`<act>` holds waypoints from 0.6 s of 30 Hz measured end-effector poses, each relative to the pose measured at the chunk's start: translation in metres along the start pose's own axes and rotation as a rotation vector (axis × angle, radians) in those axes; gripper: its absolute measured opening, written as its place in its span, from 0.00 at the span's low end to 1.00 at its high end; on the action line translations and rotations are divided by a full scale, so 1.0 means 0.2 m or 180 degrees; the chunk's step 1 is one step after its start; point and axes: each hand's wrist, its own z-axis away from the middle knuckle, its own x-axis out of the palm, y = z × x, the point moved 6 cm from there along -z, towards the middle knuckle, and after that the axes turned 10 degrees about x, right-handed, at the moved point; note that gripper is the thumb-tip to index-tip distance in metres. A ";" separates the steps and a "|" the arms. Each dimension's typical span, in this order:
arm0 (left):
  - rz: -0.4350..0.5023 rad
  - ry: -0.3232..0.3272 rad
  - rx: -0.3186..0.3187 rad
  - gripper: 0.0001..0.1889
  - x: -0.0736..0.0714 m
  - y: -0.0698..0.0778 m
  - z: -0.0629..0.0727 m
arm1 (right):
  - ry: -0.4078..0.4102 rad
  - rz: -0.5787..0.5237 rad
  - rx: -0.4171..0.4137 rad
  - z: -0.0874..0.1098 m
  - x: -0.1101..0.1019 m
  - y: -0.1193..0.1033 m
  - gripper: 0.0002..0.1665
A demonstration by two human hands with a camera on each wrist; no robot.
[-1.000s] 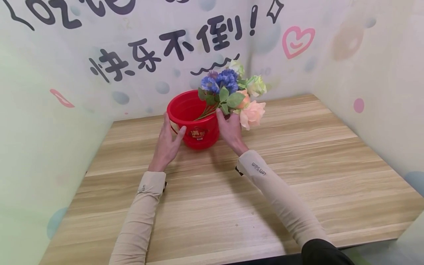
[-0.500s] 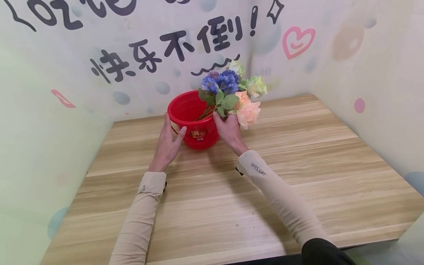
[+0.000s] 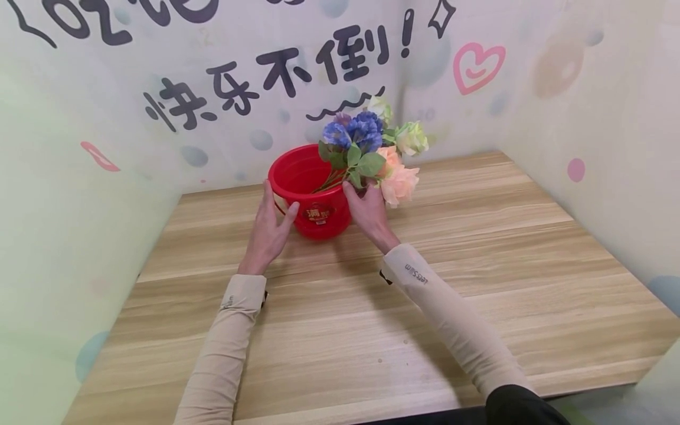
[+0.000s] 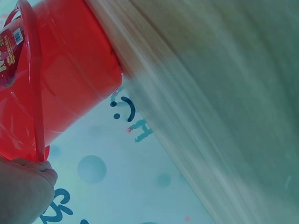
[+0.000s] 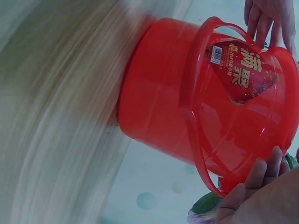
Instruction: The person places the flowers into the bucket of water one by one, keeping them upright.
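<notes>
A red plastic bucket with a gold-lettered label stands upright at the back of the table. Artificial flowers in blue, peach and pale green lean over its right rim, their stems inside. At the bucket's left side my left hand touches the rim with fairly straight fingers, the thumb spread toward the front. My right hand grips the right side near the rim, its fingers partly hidden under the flowers. Bent fingertips meet the red wall in the right wrist view. The handle hangs down in front.
Wood-grain tabletop surrounds the bucket. Printed white walls close off the back and both sides, with the back wall just behind the bucket. The table's front edge lies at the bottom of the head view.
The peach flower has shifted slightly left and my right thumb has moved a little left along the rim. The bucket and my left hand have stayed in place.
</notes>
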 end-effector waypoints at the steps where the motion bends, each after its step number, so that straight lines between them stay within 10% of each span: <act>1: 0.0001 0.0000 -0.0001 0.51 0.00 0.00 0.00 | 0.0006 0.0011 0.0004 0.00 0.00 0.00 0.21; 18: -0.0023 0.0001 0.0004 0.50 0.00 0.00 -0.01 | -0.0308 0.0238 0.0270 0.01 -0.01 0.08 0.16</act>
